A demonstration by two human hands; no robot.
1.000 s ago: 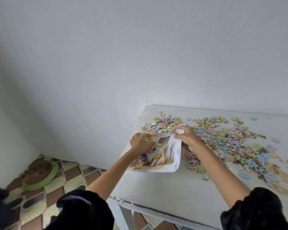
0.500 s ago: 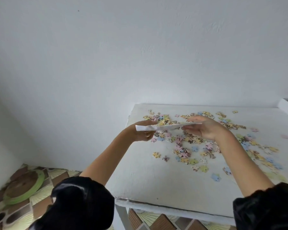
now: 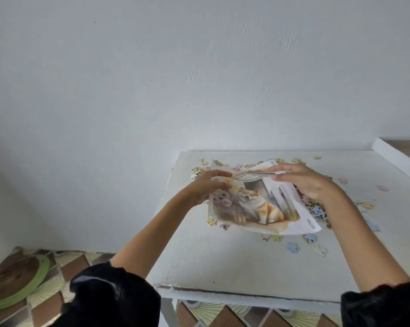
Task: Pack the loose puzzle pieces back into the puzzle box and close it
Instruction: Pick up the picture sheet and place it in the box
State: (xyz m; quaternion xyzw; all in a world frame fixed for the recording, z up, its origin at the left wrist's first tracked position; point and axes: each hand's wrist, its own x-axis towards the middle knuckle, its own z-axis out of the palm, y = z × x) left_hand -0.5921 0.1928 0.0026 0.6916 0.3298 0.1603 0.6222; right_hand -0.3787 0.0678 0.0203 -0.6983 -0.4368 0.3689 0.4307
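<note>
Covering many puzzle pieces (image 3: 293, 247) on the white table (image 3: 223, 260), a cat-picture sheet (image 3: 258, 208) is pinched at its lifted far edge by the left hand (image 3: 204, 187) and right hand (image 3: 305, 182). Visible pieces lie scattered flat around it, pastel yellow, pink and blue.

A white-painted table (image 3: 223, 263) stands against a plain white wall (image 3: 199, 79); the paint is cracked along the table's near edge. A white ledge (image 3: 397, 159) runs past the table's far right corner. To the left, below the table, the floor tiles (image 3: 65, 263) have brown diamonds and pale fan shapes. A round brown thing with a green rim (image 3: 17, 279) lies on them.
</note>
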